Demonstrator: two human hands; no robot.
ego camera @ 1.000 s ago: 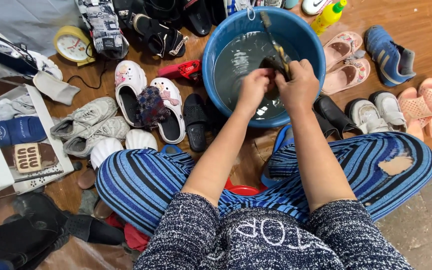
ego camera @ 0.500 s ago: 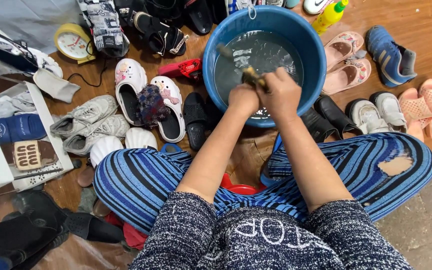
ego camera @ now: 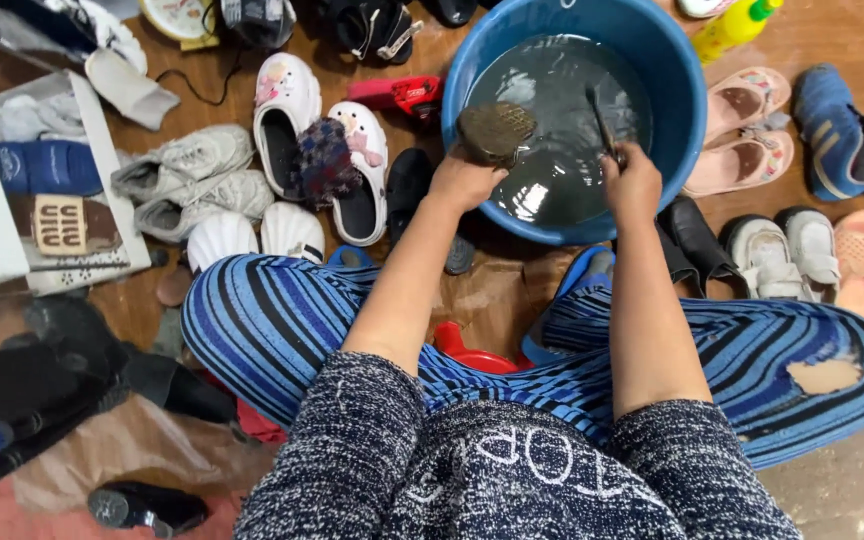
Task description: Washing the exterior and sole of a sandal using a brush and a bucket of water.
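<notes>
Nearest the camera, the person's legs in blue striped trousers [ego camera: 282,330] lie crossed just short of the blue basin [ego camera: 672,90], with a red object [ego camera: 472,350] wedged between them. Both forearms reach forward to the basin's near rim. The left hand [ego camera: 464,182] grasps a dark shoe [ego camera: 495,131], its patterned sole turned upward over the near left part of the grey water [ego camera: 562,130]. The right hand [ego camera: 634,180] is clenched around the handle of a brush [ego camera: 602,122], which slants into the water near the basin's middle. Left of the basin sit white clogs [ego camera: 327,150] and grey sneakers [ego camera: 187,175]; right of it lie pink sandals [ego camera: 742,130] and a blue shoe [ego camera: 837,130]. Beyond its far right rim stands a yellow bottle [ego camera: 732,25].
</notes>
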